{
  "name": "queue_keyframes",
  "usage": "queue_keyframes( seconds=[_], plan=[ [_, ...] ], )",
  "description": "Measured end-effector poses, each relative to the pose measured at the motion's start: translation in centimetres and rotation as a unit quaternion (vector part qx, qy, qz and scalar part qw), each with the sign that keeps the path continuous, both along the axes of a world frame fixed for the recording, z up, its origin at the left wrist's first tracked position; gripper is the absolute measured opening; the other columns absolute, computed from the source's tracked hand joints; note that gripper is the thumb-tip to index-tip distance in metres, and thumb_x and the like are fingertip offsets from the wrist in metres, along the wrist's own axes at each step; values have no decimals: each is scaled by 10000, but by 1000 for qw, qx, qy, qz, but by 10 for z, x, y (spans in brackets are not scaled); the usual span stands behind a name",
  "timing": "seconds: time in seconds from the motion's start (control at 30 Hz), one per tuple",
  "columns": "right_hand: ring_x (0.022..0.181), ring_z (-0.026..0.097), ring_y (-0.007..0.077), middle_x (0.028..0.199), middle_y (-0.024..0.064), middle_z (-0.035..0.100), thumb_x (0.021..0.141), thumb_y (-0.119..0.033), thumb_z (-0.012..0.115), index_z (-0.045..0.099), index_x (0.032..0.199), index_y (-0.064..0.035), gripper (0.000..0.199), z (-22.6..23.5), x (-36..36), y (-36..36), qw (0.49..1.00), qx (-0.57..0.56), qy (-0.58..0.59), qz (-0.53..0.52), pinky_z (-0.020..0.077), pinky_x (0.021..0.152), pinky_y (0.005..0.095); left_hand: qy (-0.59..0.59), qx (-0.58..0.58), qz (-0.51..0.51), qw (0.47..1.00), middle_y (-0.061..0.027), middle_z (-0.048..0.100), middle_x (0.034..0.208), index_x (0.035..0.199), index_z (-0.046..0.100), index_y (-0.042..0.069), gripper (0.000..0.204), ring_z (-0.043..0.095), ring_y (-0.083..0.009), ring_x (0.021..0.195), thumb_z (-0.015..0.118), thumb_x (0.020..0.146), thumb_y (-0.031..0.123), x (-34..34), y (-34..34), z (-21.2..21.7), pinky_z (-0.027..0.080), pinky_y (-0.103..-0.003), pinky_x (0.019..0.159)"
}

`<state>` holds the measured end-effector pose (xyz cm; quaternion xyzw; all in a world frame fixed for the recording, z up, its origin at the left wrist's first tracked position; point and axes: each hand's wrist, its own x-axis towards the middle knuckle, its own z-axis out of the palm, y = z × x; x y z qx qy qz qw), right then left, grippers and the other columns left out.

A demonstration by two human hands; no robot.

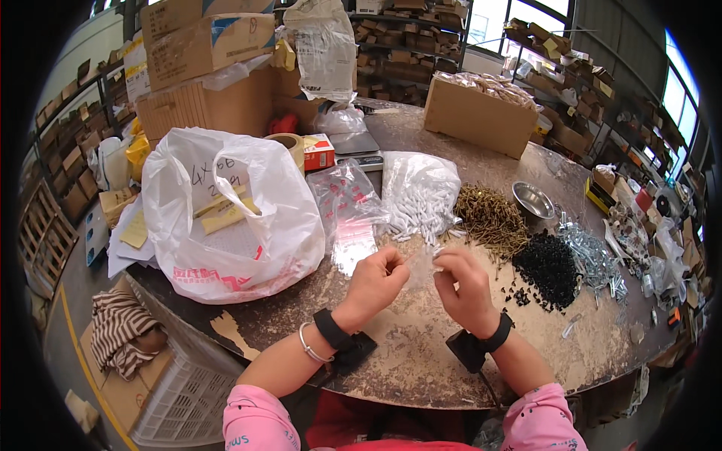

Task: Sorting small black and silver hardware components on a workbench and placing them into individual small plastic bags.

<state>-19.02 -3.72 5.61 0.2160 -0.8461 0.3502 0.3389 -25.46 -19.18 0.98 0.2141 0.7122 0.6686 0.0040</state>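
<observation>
My left hand is pinched closed over the table's middle, gripping the edge of what looks like a small clear plastic bag. Across from it, my right hand has its fingers curled together; a whitish bit shows at the fingertips, too small to name. Just beyond both hands, white plastic wall plugs spill from a clear bag. To their right lie heaps of brass-coloured screws, small black pieces and silvery screws. Flat clear bags rest beyond my left hand.
A white carrier bag holding papers stands at the left, near a tape roll and a red-and-white box. A metal bowl sits behind the heaps. A cardboard box stands farther back. A plastic crate is below left.
</observation>
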Motion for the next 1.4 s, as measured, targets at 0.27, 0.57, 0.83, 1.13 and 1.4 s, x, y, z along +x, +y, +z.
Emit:
queue_keyframes(
  seconds=[0.27, 0.57, 0.83, 1.13, 1.4],
  plan=[
    [647, 567, 177, 838, 7, 569, 697, -37, 568, 528, 833, -108, 158, -6, -2, 8, 942, 319, 80, -65, 406, 551, 305, 52, -76, -12, 996, -2, 539, 677, 753, 537, 11, 93, 502, -55, 584, 596, 779, 78, 4, -8, 21, 435, -216, 537],
    [723, 583, 275, 930, 85, 576, 800, -72, 573, 497, 798, -79, 77, 5, 5, 7, 983, 174, -63, 2, 451, 598, 356, 176, -305, -72, 933, -92, 580, 875, 1032, 534, 13, 486, 586, -241, 838, 730, 606, 142, 3, -13, 26, 470, -327, 737],
    [703, 579, 185, 833, 86, 588, 778, 76, 537, 581, 907, -28, 172, 9, -4, 22, 945, -94, -256, 182, 467, 622, 299, 29, -53, -246, 967, -42, 549, 872, 1088, 514, -2, 498, 530, -135, 859, 724, 658, 135, 1, -16, 23, 431, -283, 806],
    [835, 585, 347, 834, 159, 606, 749, -38, 530, 595, 858, -32, 128, -23, -83, 59, 927, 315, -188, -79, 469, 707, 426, -13, 20, -107, 994, -27, 499, 903, 1099, 484, 23, 513, 470, -116, 866, 734, 671, 153, -8, -14, 12, 402, -257, 806],
    [735, 599, 364, 745, 166, 612, 737, -69, 518, 554, 859, -43, 130, -19, -66, 41, 869, 405, -258, -119, 467, 599, 461, -16, 18, -127, 992, -32, 493, 919, 1145, 461, 25, 547, 463, -126, 885, 726, 686, 160, -4, -15, 10, 402, -274, 817]
  ],
)
